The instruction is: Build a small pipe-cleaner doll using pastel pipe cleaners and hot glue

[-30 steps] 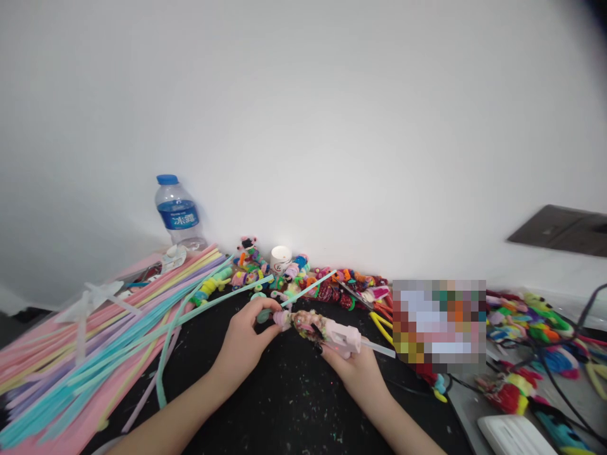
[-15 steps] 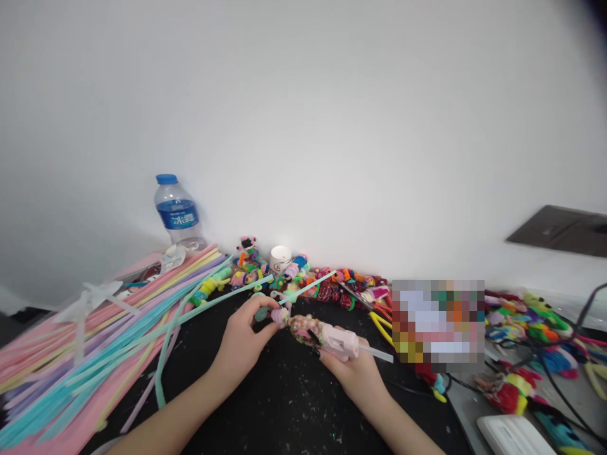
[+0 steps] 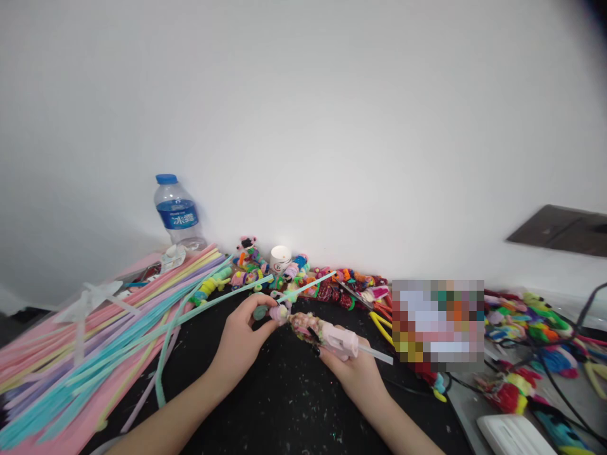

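at the near middle of a black, speckled counter, a person's left hand pinches a small fuzzy piece in pink and teal between thumb and fingertips. the right hand is wrapped closed around a pink, bead-covered glue gun. its nozzle points left and meets the piece, and a clear glue stick juts out of its back end. a teal stem slants up and to the right from the piece.

the work looks to be mid-way: the piece is at the nozzle, though whether glue has been laid cannot be told. a row of finished fuzzy figures lines the far edge by the wall, beside a white jar.

open room is narrow. a fan of pastel pipe cleaners crowds the left, with a water bottle behind it. yellow-handled pliers and tangled cables hem in the right. the bare counter lies only near the person, under the forearms.
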A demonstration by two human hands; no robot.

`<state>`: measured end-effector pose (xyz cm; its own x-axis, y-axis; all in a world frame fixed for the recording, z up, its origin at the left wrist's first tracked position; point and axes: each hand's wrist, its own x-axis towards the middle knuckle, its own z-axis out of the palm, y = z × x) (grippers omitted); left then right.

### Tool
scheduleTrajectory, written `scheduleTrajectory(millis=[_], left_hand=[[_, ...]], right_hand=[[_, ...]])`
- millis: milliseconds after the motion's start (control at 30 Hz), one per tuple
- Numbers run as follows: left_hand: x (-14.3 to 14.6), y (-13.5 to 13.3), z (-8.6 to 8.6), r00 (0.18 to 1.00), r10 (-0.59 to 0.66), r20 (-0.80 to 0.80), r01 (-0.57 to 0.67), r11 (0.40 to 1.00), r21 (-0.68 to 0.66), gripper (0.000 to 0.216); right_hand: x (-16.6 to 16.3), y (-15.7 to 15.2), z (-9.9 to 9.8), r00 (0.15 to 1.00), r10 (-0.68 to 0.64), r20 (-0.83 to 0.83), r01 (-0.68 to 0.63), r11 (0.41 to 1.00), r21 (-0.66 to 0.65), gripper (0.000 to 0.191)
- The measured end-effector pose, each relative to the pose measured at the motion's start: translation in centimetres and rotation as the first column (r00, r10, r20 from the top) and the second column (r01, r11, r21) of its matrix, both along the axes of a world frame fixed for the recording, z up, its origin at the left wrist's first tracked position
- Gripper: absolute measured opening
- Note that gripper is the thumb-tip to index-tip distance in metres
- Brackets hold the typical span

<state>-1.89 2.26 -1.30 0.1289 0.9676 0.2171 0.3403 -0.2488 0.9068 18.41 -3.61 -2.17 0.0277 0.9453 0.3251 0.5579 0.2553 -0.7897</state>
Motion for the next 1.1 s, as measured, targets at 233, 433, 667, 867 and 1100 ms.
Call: scheduleTrajectory(millis=[233, 433, 667, 867, 1100], left_hand=[[0.15, -0.13, 0.12, 1.000, -0.019, -0.008, 0.019, 1.000, 0.016, 0.014], [0.19, -0.23, 0.18, 0.998, -0.036, -0.060, 0.038, 0.999, 0.039, 0.013], [0.19, -0.53, 0.82, 0.992, -0.046, -0.117, 0.059, 0.992, 0.109, 0.011], [0.19, -0.44, 0.90, 0.996, -0.013, -0.091, 0.023, 0.994, 0.109, 0.010], [0.28, -0.45, 0.87, 0.998, -0.007, -0.055, 0.011, 0.996, 0.084, 0.010]], right_hand=[[0.10, -0.05, -0.02, 1.000, -0.010, -0.019, 0.009, 1.000, -0.018, 0.007], [0.22, -0.21, -0.39, 0.999, -0.027, 0.024, 0.026, 1.000, 0.016, 0.006], [0.12, -0.18, -0.14, 0.999, -0.032, 0.030, 0.032, 0.999, 0.014, 0.007], [0.08, -0.22, -0.17, 0.998, -0.027, 0.055, 0.025, 0.999, 0.036, 0.007], [-0.02, -0.19, 0.04, 0.995, -0.030, 0.095, 0.023, 0.997, 0.072, 0.006]])
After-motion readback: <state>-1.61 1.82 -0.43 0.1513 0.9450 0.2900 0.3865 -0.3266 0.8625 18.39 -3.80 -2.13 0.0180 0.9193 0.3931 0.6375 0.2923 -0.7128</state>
